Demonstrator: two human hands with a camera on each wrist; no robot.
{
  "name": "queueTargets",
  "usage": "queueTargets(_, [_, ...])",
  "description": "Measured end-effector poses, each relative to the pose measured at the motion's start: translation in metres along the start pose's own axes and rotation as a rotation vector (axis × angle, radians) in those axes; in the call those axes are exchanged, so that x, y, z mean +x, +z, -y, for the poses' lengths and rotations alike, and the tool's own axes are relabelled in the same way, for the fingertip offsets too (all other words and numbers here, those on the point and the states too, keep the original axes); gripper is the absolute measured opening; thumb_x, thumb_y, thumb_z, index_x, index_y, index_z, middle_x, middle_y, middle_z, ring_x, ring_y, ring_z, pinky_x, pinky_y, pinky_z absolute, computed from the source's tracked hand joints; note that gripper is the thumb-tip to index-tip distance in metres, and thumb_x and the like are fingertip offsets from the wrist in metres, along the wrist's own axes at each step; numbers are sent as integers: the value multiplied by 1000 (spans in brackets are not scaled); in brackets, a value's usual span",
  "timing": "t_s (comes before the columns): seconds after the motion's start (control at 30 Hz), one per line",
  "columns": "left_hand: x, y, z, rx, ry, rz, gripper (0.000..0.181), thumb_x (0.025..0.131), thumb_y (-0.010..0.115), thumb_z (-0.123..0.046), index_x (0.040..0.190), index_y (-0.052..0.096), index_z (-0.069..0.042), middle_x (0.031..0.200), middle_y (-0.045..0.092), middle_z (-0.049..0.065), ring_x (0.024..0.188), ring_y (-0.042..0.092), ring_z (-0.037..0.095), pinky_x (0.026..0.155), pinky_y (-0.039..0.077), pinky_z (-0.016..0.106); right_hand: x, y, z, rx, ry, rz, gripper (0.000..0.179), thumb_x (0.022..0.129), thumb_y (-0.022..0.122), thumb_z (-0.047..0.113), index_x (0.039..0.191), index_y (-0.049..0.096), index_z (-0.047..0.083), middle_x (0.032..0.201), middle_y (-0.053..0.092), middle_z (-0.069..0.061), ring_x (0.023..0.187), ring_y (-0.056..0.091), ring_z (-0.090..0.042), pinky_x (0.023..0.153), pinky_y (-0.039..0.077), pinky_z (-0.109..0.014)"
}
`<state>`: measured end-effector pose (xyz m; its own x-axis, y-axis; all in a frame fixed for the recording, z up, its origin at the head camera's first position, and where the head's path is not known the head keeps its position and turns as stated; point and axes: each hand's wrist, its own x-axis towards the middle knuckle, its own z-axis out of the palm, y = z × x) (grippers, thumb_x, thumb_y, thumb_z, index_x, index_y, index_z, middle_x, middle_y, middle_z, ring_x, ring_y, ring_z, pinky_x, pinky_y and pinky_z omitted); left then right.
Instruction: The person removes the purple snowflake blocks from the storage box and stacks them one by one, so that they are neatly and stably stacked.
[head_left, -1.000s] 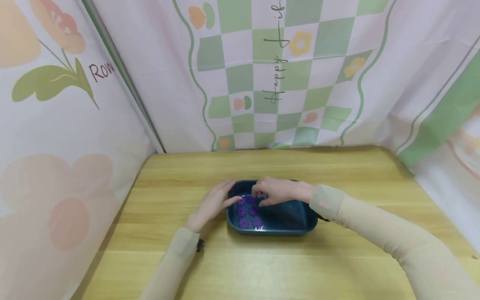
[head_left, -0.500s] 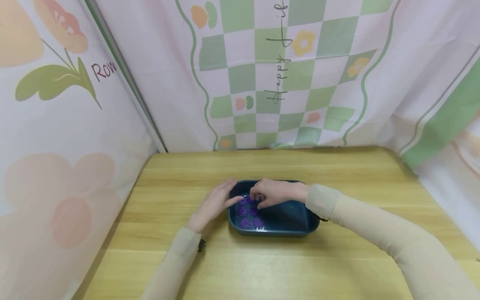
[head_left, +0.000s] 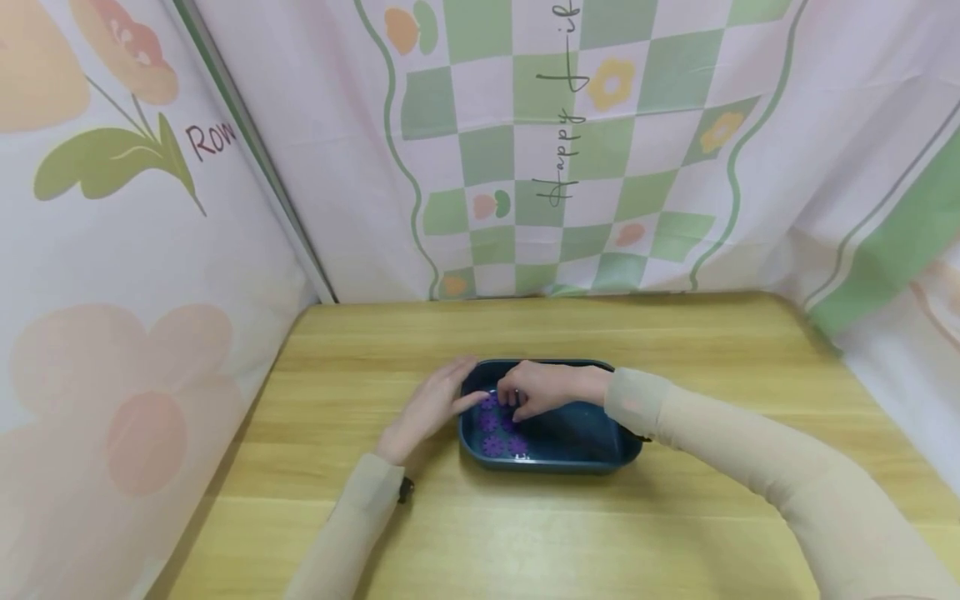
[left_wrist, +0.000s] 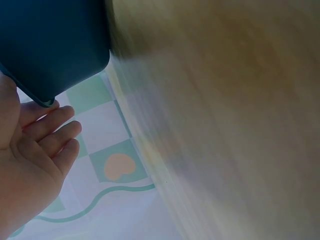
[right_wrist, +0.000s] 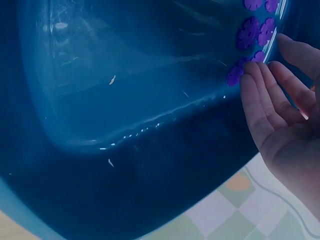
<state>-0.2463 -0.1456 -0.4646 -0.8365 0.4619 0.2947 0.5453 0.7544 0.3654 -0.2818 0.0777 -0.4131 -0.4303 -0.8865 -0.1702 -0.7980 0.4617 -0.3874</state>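
Observation:
A dark blue basin [head_left: 573, 433] sits on the table, its long side across. Purple flower-shaped pieces [head_left: 492, 423], several of them, lie in two columns on its floor at the left end. My left hand [head_left: 423, 412] rests at the basin's left end; the thumb reaches over the rim, and the fingers lie along the far-left corner. In the left wrist view those fingers [left_wrist: 52, 127] are loosely bent beside the rim. My right hand [head_left: 543, 386] reaches inside, fingertips on the far flower pieces. The right wrist view shows thumb and fingers [right_wrist: 265, 95] apart, with part of a flower piece [right_wrist: 235, 75] hidden.
The wooden table [head_left: 525, 533] extends around the basin. Printed cloth [head_left: 540, 167] hangs at the back, with more cloth [head_left: 135, 333] along the left side and at the right. Small bright glints show on the basin's inside wall.
The right hand has shifted slightly over the far flower pieces, still inside the basin. The left hand keeps its place at the rim. The whole view has drifted a little.

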Motion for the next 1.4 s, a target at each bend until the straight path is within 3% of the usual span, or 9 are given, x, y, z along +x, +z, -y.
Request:
queueTargets(0.43, [1,0,2,-6,11,-4,62,95,64,-39,140,52,2,143,55,22,136,51,36,113,46,47,7,6,-5,18,0,33,25,84,79,14,104,69,2,97,73,-12,82,71,-14,74,60,-21])
queueTargets(0.67, [1,1,1,-4,-2,5,63,95,63,-41,141,52,1,145,54,20,137,50,34,115,45,45,8,11,-7,34,47,57,26,85,78,14,107,69,5,100,73,-9,84,70,-12,74,59,-18])
queueTargets(1.4, [3,1,3,-6,-25,30,63,96,63,-43,142,51,-2,147,54,16,138,50,31,116,44,43,11,15,-8,-6,52,31,25,82,80,12,104,70,5,96,71,-6,79,65,-7,71,57,-16])
